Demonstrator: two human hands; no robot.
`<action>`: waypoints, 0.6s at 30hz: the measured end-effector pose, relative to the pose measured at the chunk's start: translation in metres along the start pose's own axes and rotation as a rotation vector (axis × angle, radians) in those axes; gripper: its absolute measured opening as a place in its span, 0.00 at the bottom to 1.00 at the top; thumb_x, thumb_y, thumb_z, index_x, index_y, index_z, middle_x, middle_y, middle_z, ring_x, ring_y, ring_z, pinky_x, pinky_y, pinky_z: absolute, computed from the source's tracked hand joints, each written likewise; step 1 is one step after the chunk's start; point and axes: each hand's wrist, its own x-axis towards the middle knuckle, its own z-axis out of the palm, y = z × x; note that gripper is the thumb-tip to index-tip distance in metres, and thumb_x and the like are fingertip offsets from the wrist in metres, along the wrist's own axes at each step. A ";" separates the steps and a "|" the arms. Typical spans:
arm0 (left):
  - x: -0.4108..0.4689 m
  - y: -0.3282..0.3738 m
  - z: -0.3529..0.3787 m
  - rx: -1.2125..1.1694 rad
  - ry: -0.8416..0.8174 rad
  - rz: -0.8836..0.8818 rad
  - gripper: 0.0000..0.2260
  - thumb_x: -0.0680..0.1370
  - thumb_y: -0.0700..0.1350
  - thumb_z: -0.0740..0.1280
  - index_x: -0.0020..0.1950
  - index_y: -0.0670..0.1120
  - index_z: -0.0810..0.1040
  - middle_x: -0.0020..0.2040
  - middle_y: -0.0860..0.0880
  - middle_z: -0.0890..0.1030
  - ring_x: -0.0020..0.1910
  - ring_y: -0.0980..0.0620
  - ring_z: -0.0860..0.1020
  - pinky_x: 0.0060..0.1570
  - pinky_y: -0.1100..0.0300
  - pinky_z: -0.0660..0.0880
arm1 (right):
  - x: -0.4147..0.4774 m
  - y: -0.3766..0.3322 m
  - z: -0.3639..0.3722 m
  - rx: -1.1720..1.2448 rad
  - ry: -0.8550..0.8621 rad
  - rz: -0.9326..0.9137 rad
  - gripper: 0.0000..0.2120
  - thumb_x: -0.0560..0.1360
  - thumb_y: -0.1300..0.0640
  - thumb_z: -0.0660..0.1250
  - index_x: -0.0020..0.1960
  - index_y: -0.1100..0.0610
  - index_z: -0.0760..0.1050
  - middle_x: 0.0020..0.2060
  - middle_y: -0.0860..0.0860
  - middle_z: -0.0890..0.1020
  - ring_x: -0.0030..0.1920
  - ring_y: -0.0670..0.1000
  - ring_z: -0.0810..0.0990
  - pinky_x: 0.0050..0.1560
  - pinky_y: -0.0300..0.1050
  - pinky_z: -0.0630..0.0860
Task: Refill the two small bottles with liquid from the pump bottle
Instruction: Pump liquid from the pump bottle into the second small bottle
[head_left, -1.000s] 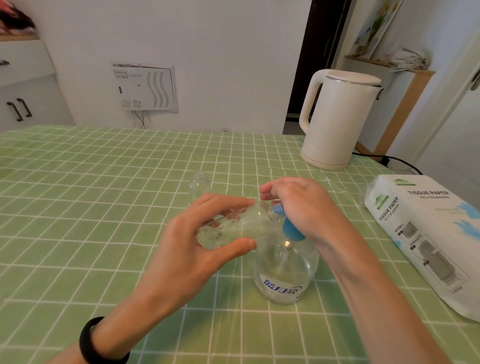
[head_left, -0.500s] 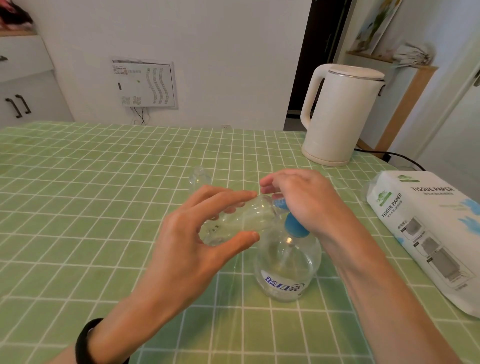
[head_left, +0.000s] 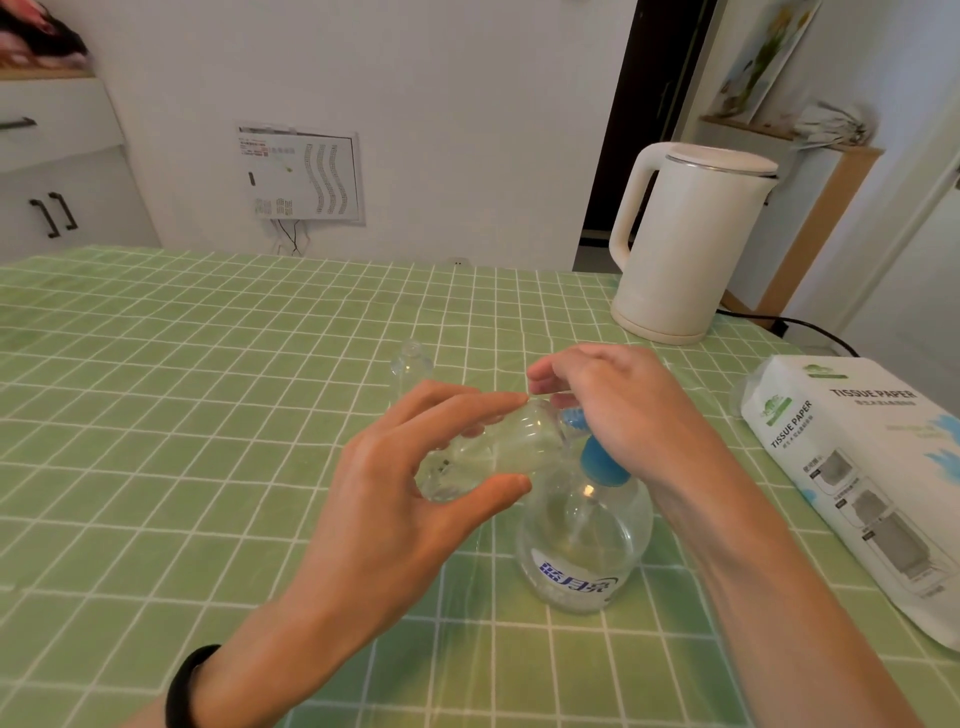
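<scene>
Left hand (head_left: 395, 499) grips tilted clear small bottle (head_left: 488, 452); right hand (head_left: 618, 410) seemingly clasps blue-topped pump bottle (head_left: 582, 545).

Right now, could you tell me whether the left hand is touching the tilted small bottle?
Touching. The head view shows the left hand gripping the tilted small bottle between thumb and fingers.

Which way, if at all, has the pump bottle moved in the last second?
No: the pump bottle keeps its spot against the kettle and tissue pack; only the camera shifted.
</scene>
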 end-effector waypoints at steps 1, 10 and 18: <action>0.000 -0.001 0.000 0.000 -0.001 -0.003 0.22 0.72 0.53 0.78 0.66 0.61 0.82 0.56 0.60 0.83 0.58 0.57 0.81 0.55 0.68 0.75 | 0.001 0.000 0.000 0.006 0.001 0.002 0.14 0.82 0.53 0.62 0.46 0.46 0.86 0.47 0.43 0.89 0.50 0.44 0.85 0.52 0.43 0.77; -0.001 0.000 0.001 -0.004 -0.011 -0.020 0.23 0.72 0.53 0.80 0.65 0.63 0.81 0.56 0.61 0.83 0.58 0.58 0.81 0.56 0.66 0.75 | 0.000 0.005 0.001 0.025 -0.016 0.017 0.14 0.82 0.55 0.61 0.47 0.47 0.86 0.47 0.44 0.88 0.53 0.46 0.85 0.53 0.43 0.76; 0.000 0.003 -0.001 0.011 -0.017 -0.016 0.23 0.72 0.53 0.78 0.67 0.61 0.81 0.56 0.61 0.83 0.58 0.58 0.81 0.56 0.65 0.76 | 0.000 0.000 0.001 0.037 0.033 -0.023 0.14 0.82 0.53 0.63 0.45 0.47 0.87 0.48 0.49 0.89 0.50 0.51 0.87 0.58 0.46 0.80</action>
